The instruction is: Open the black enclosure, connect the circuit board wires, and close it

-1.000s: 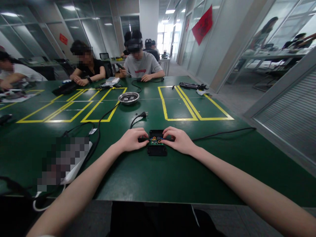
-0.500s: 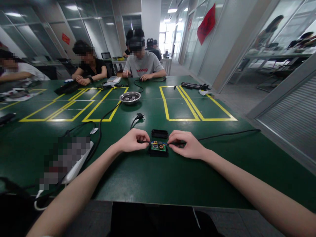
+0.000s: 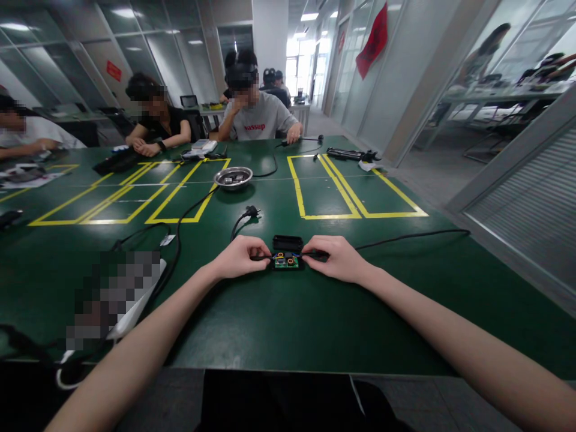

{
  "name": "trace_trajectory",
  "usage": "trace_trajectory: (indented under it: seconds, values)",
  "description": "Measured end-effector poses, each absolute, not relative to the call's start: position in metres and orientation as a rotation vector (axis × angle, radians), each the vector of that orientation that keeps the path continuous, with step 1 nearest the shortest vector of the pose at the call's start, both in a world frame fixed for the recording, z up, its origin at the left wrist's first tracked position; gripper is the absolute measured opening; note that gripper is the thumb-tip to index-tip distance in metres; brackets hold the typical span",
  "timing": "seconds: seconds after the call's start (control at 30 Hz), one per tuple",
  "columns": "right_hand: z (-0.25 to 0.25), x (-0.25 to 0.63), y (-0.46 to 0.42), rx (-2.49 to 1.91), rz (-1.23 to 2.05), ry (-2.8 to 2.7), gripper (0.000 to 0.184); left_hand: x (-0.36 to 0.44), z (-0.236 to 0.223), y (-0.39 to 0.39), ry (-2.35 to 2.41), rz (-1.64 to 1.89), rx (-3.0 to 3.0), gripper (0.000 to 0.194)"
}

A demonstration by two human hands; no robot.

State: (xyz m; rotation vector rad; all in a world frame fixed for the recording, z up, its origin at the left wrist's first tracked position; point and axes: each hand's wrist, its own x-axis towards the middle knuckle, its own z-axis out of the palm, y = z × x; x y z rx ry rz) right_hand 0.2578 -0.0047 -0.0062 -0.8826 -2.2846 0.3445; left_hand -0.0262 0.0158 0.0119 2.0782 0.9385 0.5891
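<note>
At the near middle of the green table [image 3: 288,324], the circuit board [image 3: 281,263] lay over the nearer black housing half [image 3: 288,269], with the farther housing half [image 3: 288,242] just beyond. Left hand [image 3: 238,258]: thumb and fingertips pinched together on the left cable end [image 3: 260,258], other fingers curled. Right hand [image 3: 336,257]: similar pinch on the right cable end [image 3: 317,255], palm partly open.

Risks, as judged: uneven pull between the hands could have strained the thin blue and yellow wires [image 3: 275,256] at their joints. A board tilted over the rim could have caught an edge, or pressed a copper-wound coil [image 3: 290,261] against the wall. Cable ends sitting outside their openings could have left wires exposed to pinching; seating there could not be told. Drag from the long black cord [image 3: 414,236] on the right could have skewed the board.

Compared with the frame half a second earlier: board and nearer housing half overlapped more closely, only a thin dark rim showing in front, where a broader strip had shown. The right hand's fingertips had come nearer the board. Across the table, the co-worker in grey [image 3: 270,111] had one hand raised to the face; previously both rested low.
</note>
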Motion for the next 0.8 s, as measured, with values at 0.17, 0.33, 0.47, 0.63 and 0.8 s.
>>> trace_trajectory:
  seconds: [0.17,0.33,0.47,0.63,0.8]
  values:
    - [-0.0079,0.264,0.0,-0.876,0.378,-2.372,0.01,-0.0268,0.0106,0.0173,0.898,0.567,2.224,0.022]
    - [-0.0102,0.2662,0.0016,-0.808,0.373,-2.397,0.01,-0.0295,0.0065,0.0206,0.879,0.541,2.293,0.018]
    - [-0.0113,0.266,0.0028,-0.762,0.33,-2.433,0.012,-0.0293,0.007,0.0207,0.873,0.567,2.374,0.018]
    - [-0.0107,0.2665,0.0039,-0.795,0.183,-2.507,0.017,-0.029,0.0091,0.0201,0.881,0.564,2.477,0.02]
    - [-0.0083,0.2671,0.004,-0.834,0.094,-2.614,0.015,-0.0292,0.0104,0.018,0.878,0.509,2.563,0.021]
